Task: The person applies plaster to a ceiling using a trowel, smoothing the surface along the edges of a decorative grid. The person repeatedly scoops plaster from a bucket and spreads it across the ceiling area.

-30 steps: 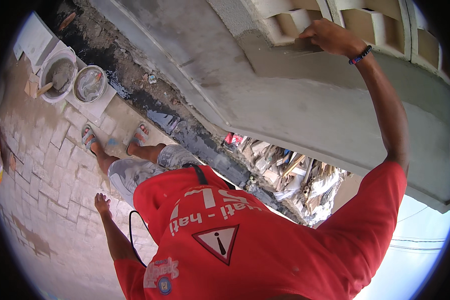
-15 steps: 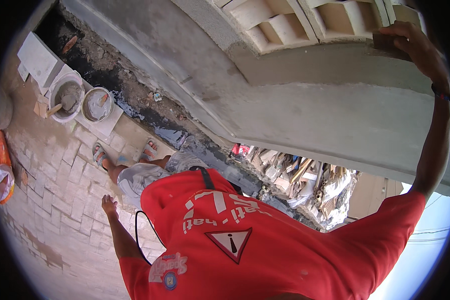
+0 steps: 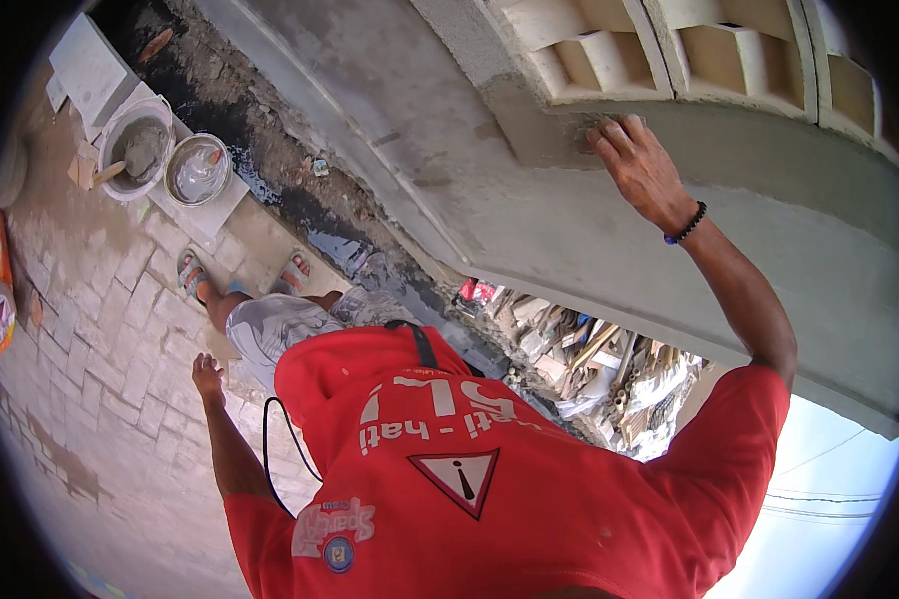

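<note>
Plaster [image 3: 749, 160] meets the right hand [image 3: 644, 170], grip unclear; left hand [image 3: 208, 376] hangs unclenched beside white-lettered red shirt [image 3: 569, 499].

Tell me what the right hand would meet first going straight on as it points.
Most likely the grey wall just below the pale vent blocks; depth is unclear, so the right hand may already touch it.
</note>
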`<action>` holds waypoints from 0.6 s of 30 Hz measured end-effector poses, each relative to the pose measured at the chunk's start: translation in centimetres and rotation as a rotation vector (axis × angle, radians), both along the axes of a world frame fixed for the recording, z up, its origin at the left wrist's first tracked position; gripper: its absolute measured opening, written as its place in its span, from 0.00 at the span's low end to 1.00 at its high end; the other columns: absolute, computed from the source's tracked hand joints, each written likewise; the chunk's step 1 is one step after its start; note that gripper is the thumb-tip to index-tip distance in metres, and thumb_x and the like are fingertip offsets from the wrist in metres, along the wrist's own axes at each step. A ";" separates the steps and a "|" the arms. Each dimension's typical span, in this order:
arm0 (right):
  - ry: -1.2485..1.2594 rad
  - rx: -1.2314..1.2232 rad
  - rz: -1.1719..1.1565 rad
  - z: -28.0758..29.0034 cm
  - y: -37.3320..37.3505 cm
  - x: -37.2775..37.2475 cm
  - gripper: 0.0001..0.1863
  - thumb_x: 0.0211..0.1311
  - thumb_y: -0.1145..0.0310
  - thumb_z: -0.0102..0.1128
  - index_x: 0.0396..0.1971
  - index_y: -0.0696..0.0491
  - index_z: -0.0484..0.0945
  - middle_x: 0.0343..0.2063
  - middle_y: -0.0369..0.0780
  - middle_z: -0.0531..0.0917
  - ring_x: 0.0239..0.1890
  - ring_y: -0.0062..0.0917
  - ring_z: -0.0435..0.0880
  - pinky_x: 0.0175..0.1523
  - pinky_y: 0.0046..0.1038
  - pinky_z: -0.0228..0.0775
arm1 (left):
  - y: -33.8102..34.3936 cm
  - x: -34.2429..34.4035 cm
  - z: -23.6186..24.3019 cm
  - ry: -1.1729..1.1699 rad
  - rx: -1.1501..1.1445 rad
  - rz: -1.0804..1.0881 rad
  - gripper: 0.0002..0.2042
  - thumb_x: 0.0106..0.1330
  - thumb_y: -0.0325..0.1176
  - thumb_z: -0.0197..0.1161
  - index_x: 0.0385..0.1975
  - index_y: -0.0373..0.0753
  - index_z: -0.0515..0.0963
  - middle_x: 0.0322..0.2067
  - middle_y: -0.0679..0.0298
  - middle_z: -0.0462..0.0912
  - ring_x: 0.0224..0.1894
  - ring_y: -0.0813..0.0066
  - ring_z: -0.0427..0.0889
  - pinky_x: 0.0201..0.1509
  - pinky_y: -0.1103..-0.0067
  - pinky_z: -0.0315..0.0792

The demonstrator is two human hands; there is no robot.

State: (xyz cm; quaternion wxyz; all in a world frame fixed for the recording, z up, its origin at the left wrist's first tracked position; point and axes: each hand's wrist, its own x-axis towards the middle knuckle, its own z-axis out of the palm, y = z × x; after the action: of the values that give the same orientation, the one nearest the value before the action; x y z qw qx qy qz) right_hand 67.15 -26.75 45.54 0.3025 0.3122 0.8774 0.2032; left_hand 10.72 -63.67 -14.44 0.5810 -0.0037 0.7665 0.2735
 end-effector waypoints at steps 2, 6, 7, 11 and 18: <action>-0.072 0.037 -0.059 0.1 1.4 -0.7 0.13 0.57 0.72 0.55 0.43 0.56 0.76 0.43 0.40 0.75 0.47 0.31 0.72 0.54 0.30 0.69 | -0.9 0.0 -0.1 -0.024 -0.006 0.013 0.22 0.71 0.40 0.52 0.64 0.47 0.65 0.47 0.63 0.78 0.31 0.77 0.74 0.30 0.82 0.64; -0.140 0.045 -0.011 -0.2 0.1 1.2 0.14 0.58 0.72 0.55 0.44 0.55 0.76 0.42 0.39 0.76 0.47 0.30 0.72 0.54 0.31 0.68 | -1.1 1.5 2.6 -0.064 -0.078 -0.009 0.24 0.72 0.34 0.52 0.67 0.40 0.61 0.53 0.57 0.76 0.47 0.69 0.76 0.44 0.73 0.73; -0.170 -0.018 -0.045 -0.1 -0.9 2.2 0.14 0.58 0.72 0.55 0.45 0.55 0.76 0.42 0.39 0.76 0.48 0.30 0.72 0.54 0.31 0.68 | -1.5 1.6 2.8 -0.075 -0.100 -0.019 0.24 0.72 0.34 0.52 0.67 0.39 0.61 0.54 0.56 0.75 0.49 0.68 0.76 0.45 0.72 0.74; -0.122 -0.151 -0.078 0.0 -2.6 2.4 0.15 0.58 0.71 0.54 0.46 0.55 0.76 0.42 0.39 0.76 0.48 0.29 0.72 0.53 0.30 0.68 | -3.9 1.8 0.7 -0.008 -0.067 0.032 0.24 0.71 0.37 0.53 0.65 0.43 0.63 0.48 0.59 0.77 0.39 0.71 0.76 0.38 0.76 0.70; -0.045 0.041 0.013 -3.0 2.3 0.6 0.14 0.59 0.71 0.53 0.46 0.54 0.77 0.41 0.39 0.77 0.47 0.29 0.72 0.50 0.31 0.68 | -2.2 2.7 2.2 -0.041 -0.056 0.016 0.23 0.69 0.41 0.55 0.64 0.49 0.66 0.45 0.60 0.77 0.30 0.76 0.75 0.32 0.81 0.66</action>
State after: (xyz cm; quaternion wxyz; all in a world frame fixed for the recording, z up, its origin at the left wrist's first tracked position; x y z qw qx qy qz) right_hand 67.72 -24.41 42.57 0.3143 0.3080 0.8681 0.2299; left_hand 13.41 -65.89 -12.27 0.5942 -0.0314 0.7617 0.2565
